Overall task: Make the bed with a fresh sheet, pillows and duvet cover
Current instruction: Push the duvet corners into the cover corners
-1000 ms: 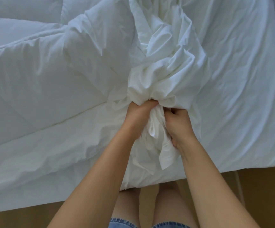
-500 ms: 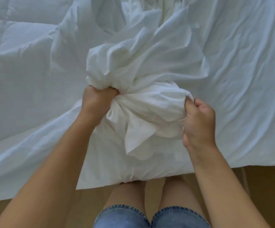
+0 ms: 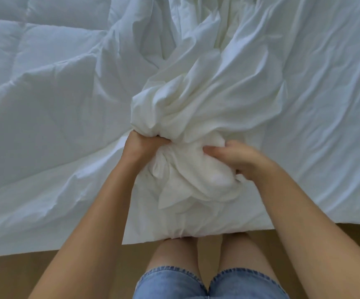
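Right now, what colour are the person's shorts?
The shorts are light blue denim, best seen in the head view.

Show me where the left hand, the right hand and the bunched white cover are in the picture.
left hand (image 3: 141,145): head view, on the back of the hand.
right hand (image 3: 242,158): head view, on the back of the hand.
bunched white cover (image 3: 196,113): head view, on the folds above the hands.

I see the bed (image 3: 330,215) filling most of the frame, its near edge crossing the lower part above a brown floor (image 3: 45,275). A quilted white duvet (image 3: 34,93) lies spread over the left side. A wrinkled white sheet (image 3: 330,100) covers the right. A bunched duvet cover (image 3: 196,104) is heaped at the centre.
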Tool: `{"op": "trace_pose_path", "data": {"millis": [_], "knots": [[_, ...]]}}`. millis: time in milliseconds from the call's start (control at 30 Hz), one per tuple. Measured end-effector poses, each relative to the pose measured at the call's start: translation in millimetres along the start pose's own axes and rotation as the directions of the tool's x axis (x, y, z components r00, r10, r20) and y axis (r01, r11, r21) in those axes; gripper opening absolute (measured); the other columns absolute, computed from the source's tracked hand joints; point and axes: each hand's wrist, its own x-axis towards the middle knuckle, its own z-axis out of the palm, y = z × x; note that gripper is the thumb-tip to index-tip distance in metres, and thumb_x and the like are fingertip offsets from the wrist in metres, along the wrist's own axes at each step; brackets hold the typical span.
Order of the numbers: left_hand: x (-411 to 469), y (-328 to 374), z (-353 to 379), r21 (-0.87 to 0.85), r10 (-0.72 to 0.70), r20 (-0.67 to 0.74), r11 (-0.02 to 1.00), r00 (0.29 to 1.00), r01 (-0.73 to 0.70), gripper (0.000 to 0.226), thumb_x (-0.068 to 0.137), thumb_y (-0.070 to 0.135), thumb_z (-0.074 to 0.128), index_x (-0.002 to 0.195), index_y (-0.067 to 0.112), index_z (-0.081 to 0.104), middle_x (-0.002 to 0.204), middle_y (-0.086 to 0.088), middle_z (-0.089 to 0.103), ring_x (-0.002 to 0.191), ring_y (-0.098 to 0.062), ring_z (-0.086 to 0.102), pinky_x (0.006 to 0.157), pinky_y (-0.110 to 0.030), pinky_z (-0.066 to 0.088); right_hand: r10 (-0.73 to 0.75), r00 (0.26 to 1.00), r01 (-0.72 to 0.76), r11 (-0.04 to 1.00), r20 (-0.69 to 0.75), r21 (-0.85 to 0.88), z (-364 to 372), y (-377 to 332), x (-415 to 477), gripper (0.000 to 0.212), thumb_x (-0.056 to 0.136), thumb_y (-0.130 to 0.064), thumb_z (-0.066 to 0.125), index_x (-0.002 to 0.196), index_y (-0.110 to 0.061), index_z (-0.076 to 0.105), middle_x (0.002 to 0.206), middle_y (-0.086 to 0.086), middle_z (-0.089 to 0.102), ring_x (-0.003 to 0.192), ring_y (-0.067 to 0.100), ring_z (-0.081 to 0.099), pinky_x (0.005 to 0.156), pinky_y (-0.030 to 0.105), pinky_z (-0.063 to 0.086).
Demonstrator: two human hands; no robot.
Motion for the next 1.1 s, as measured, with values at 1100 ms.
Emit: {"op": "trace_pose_path", "data": {"millis": [1100], "knots": [[-214, 115, 448, -0.233, -0.114, 0.360, 0.950, 0.926, 0.207, 0.055, 0.071, 0.031, 0.077, 0.121, 0.014, 0.060, 0.112, -0.012, 0.068, 0.101, -0.029, 0.065, 0.095, -0.048, 0.049, -0.098, 0.874, 0.403, 0.693, -0.475, 0.598, -379, 242, -167, 0.024, 0.079, -0.038, 0.070, 0.087, -0.015, 0.074, 0.085, 0.004, 0.074, 0.082, 0.026, 0.071, 0.071, 0.039, 0.057]]}}
